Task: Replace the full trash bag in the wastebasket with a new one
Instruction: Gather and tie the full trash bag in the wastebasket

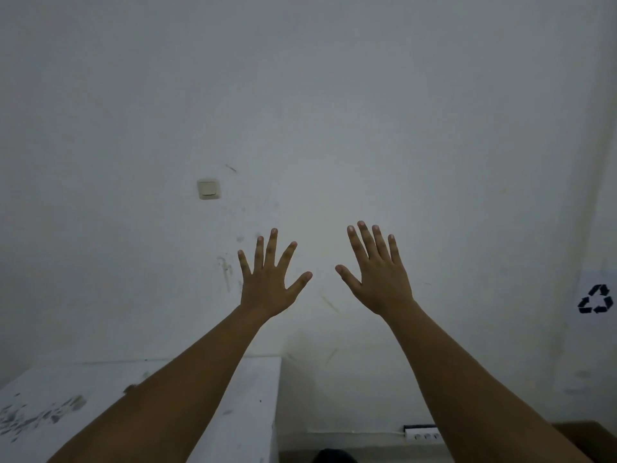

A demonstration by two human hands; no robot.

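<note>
I count two hands before me, my left hand (267, 285) and my right hand (380, 279), each with five fingers spread and holding nothing. On the wall I count one light switch (209, 189) and one recycling sign (596, 299). Low down there is one power strip (422, 432) and one white counter (257, 396).

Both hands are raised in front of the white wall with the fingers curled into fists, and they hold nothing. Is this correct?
Not quite. In the head view the left hand and the right hand are raised in front of the white wall and hold nothing, but the fingers are straight and spread apart, not curled into fists.
</note>
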